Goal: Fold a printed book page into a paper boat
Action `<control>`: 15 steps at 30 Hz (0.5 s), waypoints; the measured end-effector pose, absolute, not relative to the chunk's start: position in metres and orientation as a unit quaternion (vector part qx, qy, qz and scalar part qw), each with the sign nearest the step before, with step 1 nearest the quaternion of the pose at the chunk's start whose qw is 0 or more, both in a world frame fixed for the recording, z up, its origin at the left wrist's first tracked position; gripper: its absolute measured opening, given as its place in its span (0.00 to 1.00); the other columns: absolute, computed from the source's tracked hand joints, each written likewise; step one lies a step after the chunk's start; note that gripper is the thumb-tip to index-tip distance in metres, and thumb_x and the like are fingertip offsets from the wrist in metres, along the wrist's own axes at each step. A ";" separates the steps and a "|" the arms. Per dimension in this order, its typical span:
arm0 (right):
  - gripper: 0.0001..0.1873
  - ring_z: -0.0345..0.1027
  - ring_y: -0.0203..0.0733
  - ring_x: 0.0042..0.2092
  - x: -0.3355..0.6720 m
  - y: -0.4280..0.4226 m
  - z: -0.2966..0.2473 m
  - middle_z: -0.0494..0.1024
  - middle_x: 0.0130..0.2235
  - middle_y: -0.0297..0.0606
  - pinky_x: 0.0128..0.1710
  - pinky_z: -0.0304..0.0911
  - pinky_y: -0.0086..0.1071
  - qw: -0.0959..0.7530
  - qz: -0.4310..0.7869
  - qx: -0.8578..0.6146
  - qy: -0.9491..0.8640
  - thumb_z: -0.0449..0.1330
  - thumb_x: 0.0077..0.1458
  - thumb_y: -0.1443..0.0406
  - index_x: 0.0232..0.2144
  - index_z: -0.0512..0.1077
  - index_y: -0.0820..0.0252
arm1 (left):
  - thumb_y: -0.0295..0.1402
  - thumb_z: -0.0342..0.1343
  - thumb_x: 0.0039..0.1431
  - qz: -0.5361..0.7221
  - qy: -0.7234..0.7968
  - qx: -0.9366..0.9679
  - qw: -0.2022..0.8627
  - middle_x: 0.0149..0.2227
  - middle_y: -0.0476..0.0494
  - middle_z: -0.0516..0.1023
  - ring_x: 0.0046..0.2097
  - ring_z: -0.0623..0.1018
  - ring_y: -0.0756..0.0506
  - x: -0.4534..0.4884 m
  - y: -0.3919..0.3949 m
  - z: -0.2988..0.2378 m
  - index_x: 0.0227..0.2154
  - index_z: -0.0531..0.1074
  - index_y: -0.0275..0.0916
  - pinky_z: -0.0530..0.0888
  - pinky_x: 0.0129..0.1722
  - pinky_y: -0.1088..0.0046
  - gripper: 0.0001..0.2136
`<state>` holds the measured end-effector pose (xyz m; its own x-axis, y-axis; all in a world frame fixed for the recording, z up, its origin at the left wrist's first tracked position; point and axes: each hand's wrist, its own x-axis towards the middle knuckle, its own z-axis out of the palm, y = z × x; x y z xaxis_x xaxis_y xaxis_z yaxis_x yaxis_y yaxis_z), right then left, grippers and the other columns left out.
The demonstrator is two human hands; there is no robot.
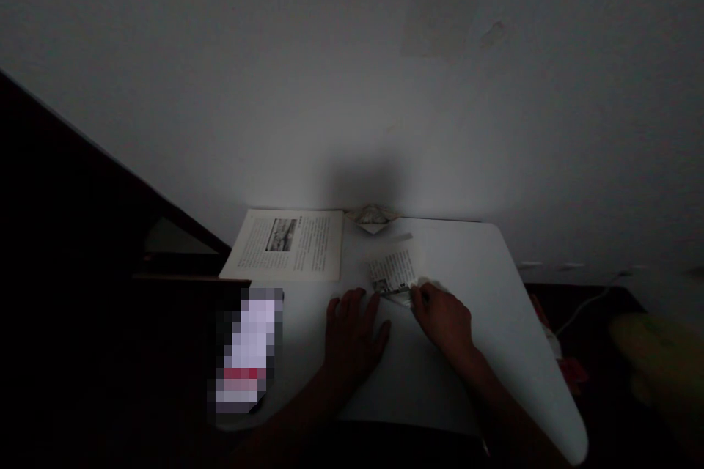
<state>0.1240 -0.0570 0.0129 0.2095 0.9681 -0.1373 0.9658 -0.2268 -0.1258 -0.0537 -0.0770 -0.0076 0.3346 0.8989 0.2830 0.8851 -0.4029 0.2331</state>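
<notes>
A small folded piece of printed paper (pixel 391 270) lies on the white tabletop between my hands, its lower edge turned up in a fold. My right hand (pixel 444 314) is closed, with thumb and fingers pinching the paper's lower right corner. My left hand (pixel 353 333) rests with fingers spread, the fingertips by the paper's lower left edge. Whether those fingertips press on the paper is hard to tell in the dim light. Beyond the paper, against the wall, sits a folded paper shape (pixel 372 218) with a pointed front.
Loose printed sheets (pixel 308 245) with a picture lie at the table's back left. A lit, pixelated phone-like screen (pixel 247 352) is at the left edge. The white table (pixel 495 352) meets the wall (pixel 247 124). A white cable (pixel 588 300) hangs at right.
</notes>
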 end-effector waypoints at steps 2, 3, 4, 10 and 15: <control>0.23 0.73 0.43 0.33 0.124 -0.057 0.013 0.79 0.31 0.39 0.27 0.53 0.31 0.005 0.096 -0.777 -0.622 0.41 0.62 0.54 0.31 0.72 0.57 | 0.42 0.50 0.59 0.185 0.549 0.815 0.024 0.51 0.38 0.70 0.53 0.67 0.38 -0.054 -0.077 -0.007 0.52 0.67 0.43 0.59 0.54 0.53 0.19; 0.23 0.73 0.43 0.33 0.124 -0.057 0.013 0.79 0.31 0.39 0.27 0.53 0.31 0.006 0.097 -0.777 -0.622 0.41 0.62 0.54 0.31 0.72 0.57 | 0.42 0.50 0.59 0.184 0.550 0.814 0.027 0.52 0.38 0.69 0.54 0.67 0.38 -0.054 -0.077 -0.007 0.52 0.67 0.43 0.59 0.54 0.53 0.19; 0.23 0.73 0.43 0.33 0.124 -0.057 0.014 0.79 0.31 0.39 0.27 0.53 0.31 0.006 0.097 -0.777 -0.622 0.41 0.62 0.54 0.31 0.72 0.56 | 0.42 0.50 0.59 0.184 0.552 0.813 0.029 0.52 0.38 0.69 0.54 0.67 0.38 -0.054 -0.078 -0.008 0.52 0.67 0.43 0.59 0.54 0.53 0.19; 0.24 0.73 0.43 0.33 0.123 -0.057 0.013 0.79 0.32 0.40 0.27 0.54 0.31 0.000 0.103 -0.780 -0.617 0.41 0.62 0.54 0.32 0.72 0.57 | 0.42 0.51 0.58 0.175 0.562 0.808 0.027 0.52 0.38 0.70 0.54 0.67 0.37 -0.051 -0.078 -0.006 0.51 0.68 0.43 0.59 0.54 0.51 0.19; 0.25 0.73 0.43 0.34 0.123 -0.057 0.014 0.79 0.32 0.40 0.28 0.55 0.31 -0.001 0.104 -0.779 -0.619 0.40 0.62 0.53 0.32 0.72 0.57 | 0.42 0.50 0.57 0.171 0.561 0.810 0.027 0.52 0.37 0.70 0.54 0.67 0.36 -0.050 -0.078 -0.005 0.51 0.68 0.41 0.58 0.55 0.51 0.20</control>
<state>0.1234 -0.0567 0.0142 0.2128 0.9632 -0.1639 0.9637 -0.2346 -0.1276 -0.0505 -0.0778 -0.0049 0.3126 0.9174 0.2464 0.8992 -0.3693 0.2344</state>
